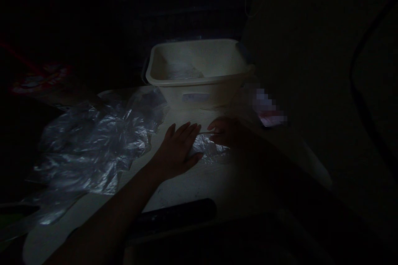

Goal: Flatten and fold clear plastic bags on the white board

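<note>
My left hand (178,153) lies with its fingers stretched out over the left side of a small clear plastic bag (209,147) on a pale tabletop (186,190). At the bag's right side, my right hand (228,132) has its thumb and fingers bent together at the upper edge, pinching it. A thin pale strip along that edge runs between the two hands. Deep shadow hides much of the right hand, and what the bag contains cannot be made out.
Behind the hands stands a cream plastic tub (202,87) with clear plastic inside. Crumpled clear plastic bags (93,145) cover the table's left side. A long black object (180,215) lies near the front edge. A partly blurred item (269,112) sits at the right. The room is very dark.
</note>
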A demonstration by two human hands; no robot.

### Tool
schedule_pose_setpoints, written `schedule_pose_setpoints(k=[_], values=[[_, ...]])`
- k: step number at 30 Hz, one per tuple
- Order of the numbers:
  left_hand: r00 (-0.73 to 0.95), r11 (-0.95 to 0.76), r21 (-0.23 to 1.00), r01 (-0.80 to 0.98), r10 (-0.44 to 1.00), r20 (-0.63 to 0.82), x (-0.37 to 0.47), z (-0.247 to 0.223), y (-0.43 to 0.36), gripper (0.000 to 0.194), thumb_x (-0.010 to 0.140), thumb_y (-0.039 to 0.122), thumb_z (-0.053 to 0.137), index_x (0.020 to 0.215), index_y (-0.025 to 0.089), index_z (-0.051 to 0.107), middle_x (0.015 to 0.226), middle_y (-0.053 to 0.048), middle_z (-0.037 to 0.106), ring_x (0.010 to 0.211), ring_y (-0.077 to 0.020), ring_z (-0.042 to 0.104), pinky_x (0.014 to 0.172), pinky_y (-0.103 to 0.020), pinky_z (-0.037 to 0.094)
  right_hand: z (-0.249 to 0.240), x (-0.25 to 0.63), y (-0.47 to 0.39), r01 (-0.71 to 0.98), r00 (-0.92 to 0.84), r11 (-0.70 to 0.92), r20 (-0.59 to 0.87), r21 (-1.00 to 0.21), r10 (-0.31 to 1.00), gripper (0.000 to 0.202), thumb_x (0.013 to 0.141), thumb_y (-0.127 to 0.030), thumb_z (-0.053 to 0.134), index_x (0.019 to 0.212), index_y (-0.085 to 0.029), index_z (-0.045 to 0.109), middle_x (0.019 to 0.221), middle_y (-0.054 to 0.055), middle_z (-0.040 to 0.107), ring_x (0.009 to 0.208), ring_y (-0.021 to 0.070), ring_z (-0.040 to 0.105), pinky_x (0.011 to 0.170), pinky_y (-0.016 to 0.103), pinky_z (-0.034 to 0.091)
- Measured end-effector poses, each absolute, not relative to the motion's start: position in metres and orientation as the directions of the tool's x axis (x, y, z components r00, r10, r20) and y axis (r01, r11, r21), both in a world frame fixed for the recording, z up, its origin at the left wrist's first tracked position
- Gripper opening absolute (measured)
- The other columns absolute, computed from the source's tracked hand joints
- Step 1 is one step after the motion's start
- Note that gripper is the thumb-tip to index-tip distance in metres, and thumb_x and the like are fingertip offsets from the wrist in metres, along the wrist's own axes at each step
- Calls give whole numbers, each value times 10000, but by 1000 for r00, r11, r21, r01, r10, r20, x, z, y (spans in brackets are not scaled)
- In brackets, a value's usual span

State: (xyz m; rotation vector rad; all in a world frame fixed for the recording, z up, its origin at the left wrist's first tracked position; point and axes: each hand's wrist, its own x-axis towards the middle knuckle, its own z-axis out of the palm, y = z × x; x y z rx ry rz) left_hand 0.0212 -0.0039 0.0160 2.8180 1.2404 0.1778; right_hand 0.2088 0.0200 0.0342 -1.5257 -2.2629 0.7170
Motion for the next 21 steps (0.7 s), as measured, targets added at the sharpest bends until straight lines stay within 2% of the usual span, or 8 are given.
schedule_pose_setpoints(k=[3, 5, 8, 12, 16, 21], values=[[672, -677, 97, 730, 736, 79, 21, 17, -3, 612, 771, 457, 342, 1258, 122, 184, 1304, -112, 281, 1195, -244, 196, 955, -468, 128, 33, 211, 22, 752, -400, 298, -48, -588, 915, 186, 618, -212, 536, 774, -146, 611, 663, 6, 601, 597, 109, 537, 563, 215, 386], [675, -678, 89, 729, 735, 70, 21, 16, -3, 598, 773, 461, 333, 1253, 129, 203, 1306, -109, 280, 1197, -246, 192, 954, -472, 124, 28, 212, 25, 752, -418, 335, -17, -568, 908, 167, 618, -230, 538, 746, -154, 614, 660, 7, 599, 603, 120, 539, 573, 230, 397], [673, -677, 60, 734, 736, 66, 22, 14, -3, 604, 776, 474, 309, 1248, 108, 213, 1313, -126, 258, 1206, -247, 170, 954, -475, 114, 20, 211, 26, 782, -403, 426, 153, -455, 903, 246, 623, -250, 539, 835, -141, 600, 768, 48, 610, 723, 168, 543, 686, 303, 404], [645, -648, 12, 762, 759, 89, 25, 10, -6, 625, 788, 471, 268, 1244, 50, 196, 1320, -176, 209, 1216, -249, 142, 950, -482, 110, 19, 197, 15, 744, -474, 583, 357, -326, 805, 352, 707, -214, 444, 1032, -91, 504, 1039, 117, 536, 967, 206, 464, 840, 363, 351], [579, -581, -8, 814, 811, 87, 28, 10, -10, 596, 789, 413, 277, 1244, 38, 191, 1311, -188, 222, 1213, -273, 137, 924, -509, 143, 25, 178, -1, 678, -578, 671, 348, -299, 738, 423, 772, -264, 371, 1133, -46, 401, 1171, 151, 432, 1106, 209, 345, 924, 372, 297], [514, -512, -44, 858, 853, 87, 30, 9, -12, 577, 765, 356, 286, 1230, 20, 224, 1302, -210, 226, 1205, -297, 148, 905, -520, 165, 22, 172, -7, 659, -646, 704, 278, -265, 710, 521, 809, -364, 286, 1181, -1, 329, 1232, 184, 358, 1166, 212, 263, 967, 367, 240]])
